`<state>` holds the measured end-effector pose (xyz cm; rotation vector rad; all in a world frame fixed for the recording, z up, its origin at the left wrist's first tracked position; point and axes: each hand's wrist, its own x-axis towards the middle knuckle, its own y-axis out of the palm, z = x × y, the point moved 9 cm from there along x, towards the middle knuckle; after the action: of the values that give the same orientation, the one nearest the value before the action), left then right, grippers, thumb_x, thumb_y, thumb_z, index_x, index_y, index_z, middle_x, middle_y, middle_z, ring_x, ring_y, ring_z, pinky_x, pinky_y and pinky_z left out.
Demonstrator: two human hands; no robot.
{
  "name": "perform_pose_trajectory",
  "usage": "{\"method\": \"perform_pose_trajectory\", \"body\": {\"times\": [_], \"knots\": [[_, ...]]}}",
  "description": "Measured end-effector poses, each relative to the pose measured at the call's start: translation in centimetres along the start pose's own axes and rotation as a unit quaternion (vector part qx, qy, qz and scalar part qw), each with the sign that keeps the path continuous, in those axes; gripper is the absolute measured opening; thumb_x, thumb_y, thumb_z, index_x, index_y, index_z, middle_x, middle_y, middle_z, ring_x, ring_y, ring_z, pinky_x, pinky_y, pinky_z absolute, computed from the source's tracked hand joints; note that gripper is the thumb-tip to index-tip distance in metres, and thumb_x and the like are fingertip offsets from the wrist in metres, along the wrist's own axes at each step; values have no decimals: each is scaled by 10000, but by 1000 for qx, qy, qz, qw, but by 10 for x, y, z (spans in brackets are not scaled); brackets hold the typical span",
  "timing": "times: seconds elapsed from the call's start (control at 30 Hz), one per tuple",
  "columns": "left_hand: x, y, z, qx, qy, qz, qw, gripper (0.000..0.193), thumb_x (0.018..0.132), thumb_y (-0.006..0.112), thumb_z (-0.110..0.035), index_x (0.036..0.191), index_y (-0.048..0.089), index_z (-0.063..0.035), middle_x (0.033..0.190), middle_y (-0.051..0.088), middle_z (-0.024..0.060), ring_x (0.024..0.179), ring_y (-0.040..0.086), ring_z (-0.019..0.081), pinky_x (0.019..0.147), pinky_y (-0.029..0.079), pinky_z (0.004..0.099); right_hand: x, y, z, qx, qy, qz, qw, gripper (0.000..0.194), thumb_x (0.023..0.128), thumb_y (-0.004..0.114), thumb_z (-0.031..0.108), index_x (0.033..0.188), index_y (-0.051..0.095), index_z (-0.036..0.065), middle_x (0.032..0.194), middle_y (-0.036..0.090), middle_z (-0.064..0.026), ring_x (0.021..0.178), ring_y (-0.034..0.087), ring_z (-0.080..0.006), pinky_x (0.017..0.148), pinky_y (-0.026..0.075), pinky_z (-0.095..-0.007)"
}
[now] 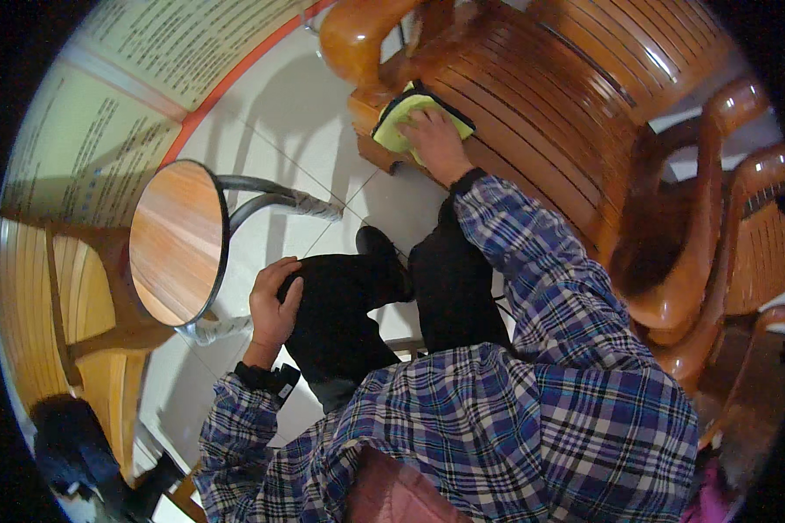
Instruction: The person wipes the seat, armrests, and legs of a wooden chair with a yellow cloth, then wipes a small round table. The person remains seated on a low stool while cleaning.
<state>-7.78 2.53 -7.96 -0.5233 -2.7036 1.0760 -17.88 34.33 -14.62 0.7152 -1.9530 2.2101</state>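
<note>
My right hand (pixel 436 138) lies on a folded yellow cloth (pixel 390 128) with a dark edge, its fingers bent over the cloth. Both are at the front corner of the slatted seat of a varnished wooden armchair (pixel 517 131), beside the curved armrest (pixel 353 46). The fingertips are partly sunk in the cloth's folds. My left hand (pixel 276 306) rests on my left knee in black trousers (pixel 330 287), holding nothing, thumb apart from the fingers. A dark band with a small tag circles that wrist.
A round stool (pixel 180 242) with a wood-grain top and plastic-wrapped legs stands left of my knees on white floor tiles (pixel 288 137). Printed wall panels (pixel 124 59) rise behind it. Pale wooden furniture (pixel 91 287) is at far left; another wooden armchair (pixel 759 242) is at right.
</note>
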Motion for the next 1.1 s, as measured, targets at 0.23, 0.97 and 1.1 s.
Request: {"method": "perform_pose_trajectory", "body": {"times": [0.23, 0.97, 1.1], "knots": [[0, 5, 4, -22, 15, -8, 1000, 211, 835, 620, -84, 1034, 651, -18, 1121, 636, 150, 1045, 594, 298, 935, 450, 360, -173, -110, -35, 4, 156, 80, 985, 475, 783, 604, 121, 1254, 548, 152, 1217, 527, -121, 1173, 449, -358, 1020, 365, -477], [36, 62, -97, 116, 133, 18, 984, 210, 807, 665, -104, 1004, 656, -32, 1049, 657, 125, 996, 594, 306, 890, 463, 372, -325, -154, -82, -42, 348, 40, 936, 720, 680, 698, 51, 1346, 456, 179, 1367, 405, -115, 1301, 339, -385, 1056, 355, -447], [46, 90, -110, 103, 145, 43, 983, 211, 813, 660, -129, 1003, 653, -39, 1006, 655, 126, 956, 595, 311, 856, 467, 380, -353, -158, -75, -74, 332, 38, 940, 672, 740, 642, 61, 1364, 438, 202, 1404, 384, -95, 1318, 335, -377, 1064, 354, -430]]}}
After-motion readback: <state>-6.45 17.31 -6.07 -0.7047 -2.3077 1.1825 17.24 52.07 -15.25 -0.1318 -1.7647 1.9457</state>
